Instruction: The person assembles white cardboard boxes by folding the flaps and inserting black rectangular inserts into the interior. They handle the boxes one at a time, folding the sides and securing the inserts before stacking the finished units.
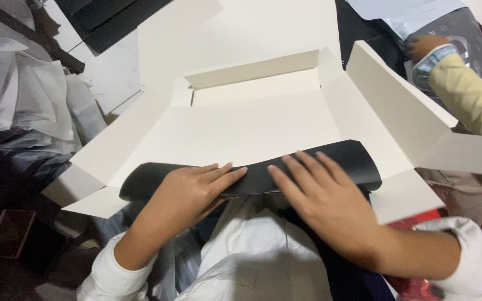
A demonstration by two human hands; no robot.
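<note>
Left hand (193, 192) flat, fingers spread, pressing the curved black card sheet (308, 161). The sheet's long axis runs left-right, right end slightly higher. Right hand (322, 203) likewise open, palm down on it. Under both hands: unfolded cream cardboard box (252, 120), holding only the sheet.

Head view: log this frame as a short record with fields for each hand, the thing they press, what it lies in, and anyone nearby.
left hand: left hand flat, palm down on the black sheet
right hand: right hand flat on the same sheet, fingers spread
black sheet: curved, bowed across the near edge of the box
box: unfolded white cardboard box, flaps open on all sides
nearby: another person's arm in a yellow sleeve, upper right
left side: crumpled white wrapping
</note>
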